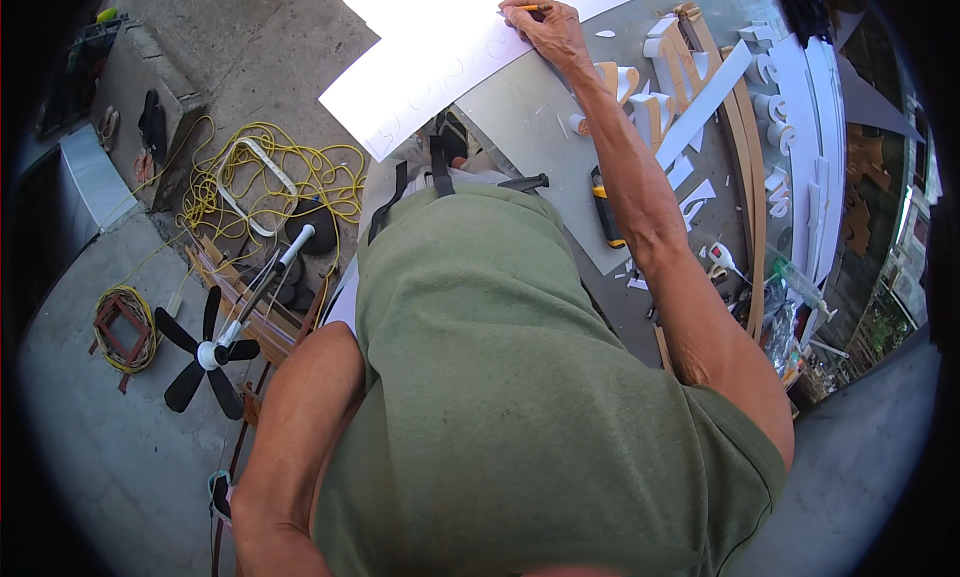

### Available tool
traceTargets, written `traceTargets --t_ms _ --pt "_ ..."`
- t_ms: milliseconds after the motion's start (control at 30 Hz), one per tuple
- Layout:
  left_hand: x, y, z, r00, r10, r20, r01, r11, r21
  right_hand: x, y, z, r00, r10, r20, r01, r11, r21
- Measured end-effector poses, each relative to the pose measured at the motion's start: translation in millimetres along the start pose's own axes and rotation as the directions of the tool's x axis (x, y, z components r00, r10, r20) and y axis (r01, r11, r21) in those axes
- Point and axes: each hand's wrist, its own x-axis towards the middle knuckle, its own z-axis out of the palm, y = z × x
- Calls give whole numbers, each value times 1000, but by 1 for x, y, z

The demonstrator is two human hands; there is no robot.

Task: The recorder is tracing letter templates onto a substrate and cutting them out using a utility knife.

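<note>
My right hand (548, 32) rests on a large white sheet (400, 92), its fingers closed around a yellow pencil (530, 8) whose tip is at the sheet. Faint pencil marks run across the sheet. My left forearm and upper arm show at the lower left, but my left hand is hidden. Beside my right forearm, a yellow-and-black tool (606, 205) lies on the grey worktop (560, 217), with white cut-out letters with tan edges (665, 62), a white strip (705, 102) and small scraps about it.
Long tan strips (745, 177) and white lengths (805, 177) line the right side, near a white glue gun (722, 259) and scissors. On the left are a black-bladed fan (207, 355), tangled yellow cord (260, 177), a coiled reel (125, 332) and a concrete block (150, 77).
</note>
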Motion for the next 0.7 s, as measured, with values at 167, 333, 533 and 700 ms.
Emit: traceTargets --t_ms 167,333,533,700 --pt "0 -19 5 1000 20 -18 -20 999 44 -1 -5 3 999 34 5 -34 999 39" --pt "-1 -41 11 999 42 -27 -40 996 77 2 -3 1 1000 8 -7 -8 999 36" --pt "0 -23 12 997 74 -33 -70 992 107 -2 -7 0 990 127 -52 -105 945 310" --pt "-8 -22 4 992 121 -35 -117 988 97 -26 -34 -14 969 174 -177 -79 892 445"
